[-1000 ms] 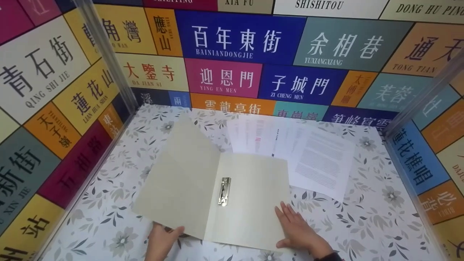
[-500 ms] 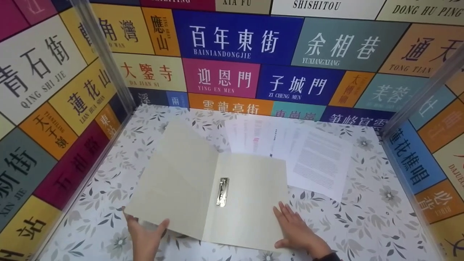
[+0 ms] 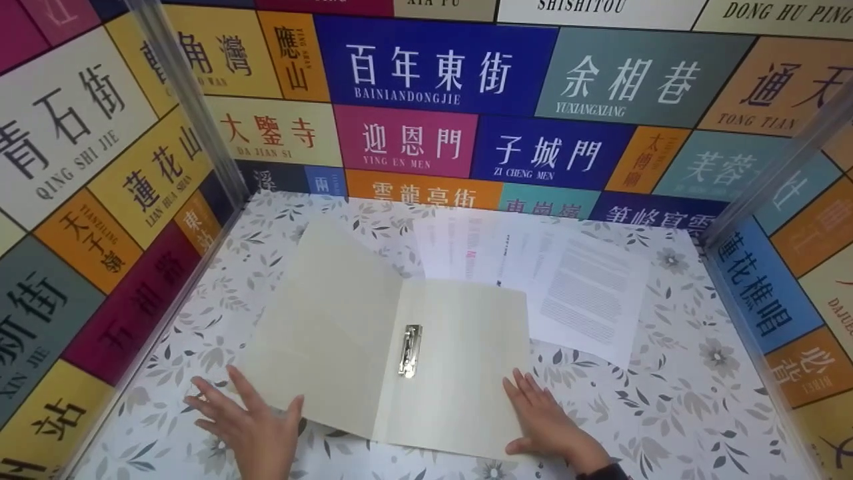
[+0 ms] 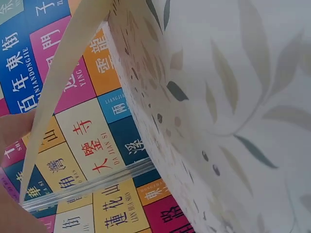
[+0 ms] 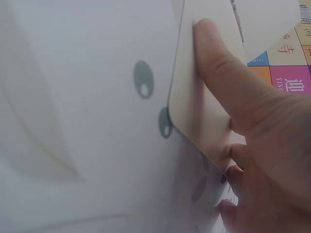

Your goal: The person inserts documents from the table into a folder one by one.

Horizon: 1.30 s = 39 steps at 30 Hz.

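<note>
A cream file folder [image 3: 466, 373] lies opened on the patterned tabletop, its front cover [image 3: 320, 333] raised at a slant on the left. A metal clip [image 3: 410, 351] sits near the fold and holds no paper. My left hand [image 3: 250, 427] is at the cover's lower left corner with its fingers spread; in the left wrist view the cover's edge [image 4: 60, 73] passes between thumb and finger. With straight fingers, my right hand [image 3: 543, 417] rests on the folder's lower right edge. In the right wrist view its thumb [image 5: 228, 70] lies flat on the folder's corner [image 5: 187, 92].
Several printed sheets [image 3: 593, 293] lie fanned out behind and to the right of the folder, partly covered by it. Colourful panels with printed signs [image 3: 433, 63] wall in the table at the back and both sides. Clear corner strips [image 3: 200, 113] stand where they meet.
My left hand slid left along the cover's lower edge to its corner, then loosened and spread its fingers. The cover has tilted slightly; my right hand has stayed in place.
</note>
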Each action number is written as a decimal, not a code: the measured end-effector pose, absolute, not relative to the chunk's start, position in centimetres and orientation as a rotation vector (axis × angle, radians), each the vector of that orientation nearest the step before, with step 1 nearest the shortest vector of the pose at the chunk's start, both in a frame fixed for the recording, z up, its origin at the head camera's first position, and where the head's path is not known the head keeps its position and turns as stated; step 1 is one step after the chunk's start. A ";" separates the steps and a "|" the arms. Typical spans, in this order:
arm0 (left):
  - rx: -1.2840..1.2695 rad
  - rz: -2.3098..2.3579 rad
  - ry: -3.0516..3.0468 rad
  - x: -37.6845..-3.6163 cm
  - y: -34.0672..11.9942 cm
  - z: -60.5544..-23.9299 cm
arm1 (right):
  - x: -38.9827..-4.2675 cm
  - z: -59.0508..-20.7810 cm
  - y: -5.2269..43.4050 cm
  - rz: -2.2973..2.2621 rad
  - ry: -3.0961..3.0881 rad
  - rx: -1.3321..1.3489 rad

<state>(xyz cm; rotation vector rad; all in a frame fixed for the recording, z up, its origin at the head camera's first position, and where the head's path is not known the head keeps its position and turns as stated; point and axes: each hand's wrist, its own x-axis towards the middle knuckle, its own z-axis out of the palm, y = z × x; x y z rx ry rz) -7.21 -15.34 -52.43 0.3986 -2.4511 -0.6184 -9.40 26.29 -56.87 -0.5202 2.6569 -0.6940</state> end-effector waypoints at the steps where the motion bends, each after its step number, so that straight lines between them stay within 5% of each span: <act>1: 0.376 -0.522 -2.496 -7.2 -15.3 -52.3 | -9.4 -56.8 26.3 -0.698 2.655 -0.523; 17: -0.113 -0.240 -2.888 -11.6 -13.3 -53.5 | -9.5 -57.0 26.1 -0.687 2.648 -0.507; 39: 0.102 -0.493 -3.334 -14.9 -13.5 -54.2 | -9.3 -56.8 26.3 -0.652 2.692 -0.516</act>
